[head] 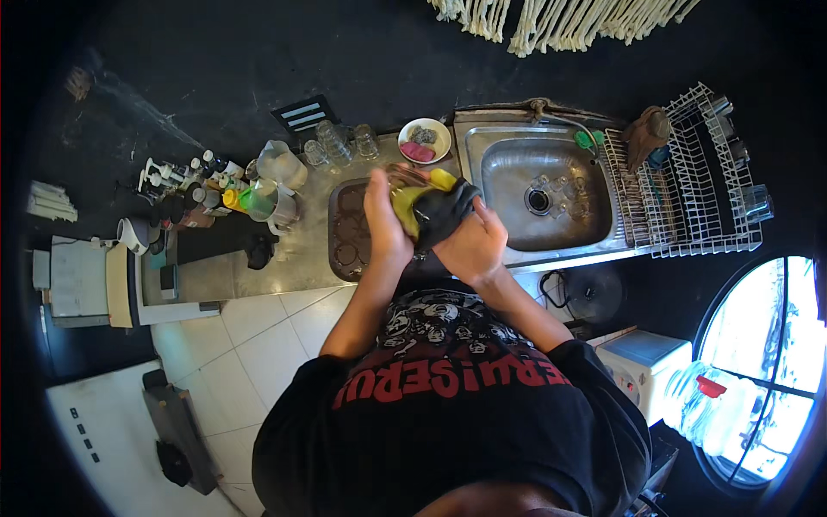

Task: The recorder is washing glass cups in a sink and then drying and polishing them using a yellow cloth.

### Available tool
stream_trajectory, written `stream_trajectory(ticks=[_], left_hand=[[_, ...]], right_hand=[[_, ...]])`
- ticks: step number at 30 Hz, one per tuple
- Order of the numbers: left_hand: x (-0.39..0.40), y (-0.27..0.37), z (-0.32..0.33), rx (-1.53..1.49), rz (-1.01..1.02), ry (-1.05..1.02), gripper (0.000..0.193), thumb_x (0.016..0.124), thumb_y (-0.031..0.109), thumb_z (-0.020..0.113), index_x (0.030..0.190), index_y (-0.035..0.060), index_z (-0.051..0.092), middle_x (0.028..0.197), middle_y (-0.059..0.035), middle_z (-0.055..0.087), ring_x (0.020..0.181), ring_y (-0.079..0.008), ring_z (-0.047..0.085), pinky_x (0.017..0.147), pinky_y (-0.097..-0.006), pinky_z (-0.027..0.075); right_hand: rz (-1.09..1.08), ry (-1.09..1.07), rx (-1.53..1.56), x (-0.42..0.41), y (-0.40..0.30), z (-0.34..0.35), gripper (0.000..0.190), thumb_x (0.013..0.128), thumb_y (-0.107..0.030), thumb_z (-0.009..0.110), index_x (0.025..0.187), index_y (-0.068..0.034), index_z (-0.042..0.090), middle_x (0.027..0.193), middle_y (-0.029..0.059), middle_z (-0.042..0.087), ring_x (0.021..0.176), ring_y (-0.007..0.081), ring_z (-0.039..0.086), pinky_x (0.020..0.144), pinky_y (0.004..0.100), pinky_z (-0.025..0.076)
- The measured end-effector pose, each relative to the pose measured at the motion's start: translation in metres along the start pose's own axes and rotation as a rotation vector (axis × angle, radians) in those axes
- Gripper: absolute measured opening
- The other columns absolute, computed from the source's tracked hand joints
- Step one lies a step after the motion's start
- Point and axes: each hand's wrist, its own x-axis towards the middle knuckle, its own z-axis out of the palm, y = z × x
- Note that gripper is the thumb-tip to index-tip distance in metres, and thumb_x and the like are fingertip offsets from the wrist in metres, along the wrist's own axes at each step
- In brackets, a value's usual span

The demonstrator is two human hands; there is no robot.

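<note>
My left hand (387, 223) and my right hand (475, 244) are raised together in front of my chest, over the counter's edge. Between them is a bunched cloth, part yellow and part dark grey (446, 207). My right hand grips its dark part from below, with the thumb up along the side. The left palm and fingers wrap around what looks like a clear drinking glass (408, 176), blurred and mostly covered by hand and cloth. Below the hands lies a dark brown tray (349, 226) with wet ring marks, partly hidden by my left forearm.
To the right, a steel sink (494, 187) holds several glasses (562, 194) beside its drain. A wire dish rack (704, 187) stands beyond it. Behind the tray are a white bowl (439, 129) with scrubbers and several upturned glasses (333, 142). Pitchers (281, 167) and bottles (207, 187) crowd the left.
</note>
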Motion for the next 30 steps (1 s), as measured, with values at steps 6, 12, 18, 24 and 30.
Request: stream_trajectory(ticks=[6,12,18,24,30], left_hand=[[0.056,0.01,-0.084,-0.108,-0.268,0.205,0.065,0.081,0.067,0.054,0.107,0.0077,0.047,0.097,-0.0136,0.062,0.091,-0.0255,0.062,0.076,-0.0339,0.048],[0.108,0.018,-0.119,-0.016,-0.339,0.186,0.058,0.083,0.059,0.056,0.111,0.0101,0.048,0.103,-0.011,0.061,0.098,-0.0235,0.061,0.078,-0.0309,0.045],[0.2,0.028,-0.111,0.505,-0.044,0.065,0.04,0.081,0.041,0.07,0.098,0.0109,0.051,0.087,-0.0065,0.061,0.075,-0.0175,0.06,0.065,-0.0311,0.047],[0.274,0.012,-0.121,1.374,0.44,-0.068,0.059,0.067,0.041,0.081,0.097,0.0021,0.048,0.084,-0.0138,0.062,0.076,-0.029,0.062,0.072,-0.0402,0.049],[0.29,-0.001,-0.12,1.595,0.421,-0.229,0.059,0.065,0.035,0.082,0.102,0.003,0.048,0.096,-0.0198,0.062,0.093,-0.0387,0.061,0.079,-0.0456,0.047]], right_hand=[[-0.014,0.09,-0.128,-0.019,0.002,-0.079,0.048,0.079,-0.015,0.048,0.125,-0.003,0.05,0.12,0.0124,0.057,0.117,0.0285,0.051,0.104,0.0419,0.035],[-0.468,0.456,-1.772,-0.045,0.006,-0.077,0.027,0.078,0.0,0.052,0.102,0.001,0.064,0.102,0.0126,0.064,0.103,0.0289,0.058,0.093,0.0371,0.042],[-0.737,0.72,-2.102,-0.074,-0.032,-0.049,0.034,0.078,-0.004,0.064,0.112,0.002,0.06,0.103,0.012,0.066,0.093,0.0246,0.063,0.091,0.0355,0.044],[-0.863,0.937,-1.468,-0.091,-0.013,-0.042,0.037,0.079,-0.007,0.069,0.113,0.002,0.057,0.108,0.0092,0.063,0.1,0.0186,0.059,0.092,0.0328,0.043],[-1.075,0.993,-0.953,-0.087,0.029,-0.04,0.02,0.086,-0.008,0.064,0.104,0.0,0.058,0.102,0.007,0.062,0.097,0.0162,0.058,0.09,0.0305,0.042]])
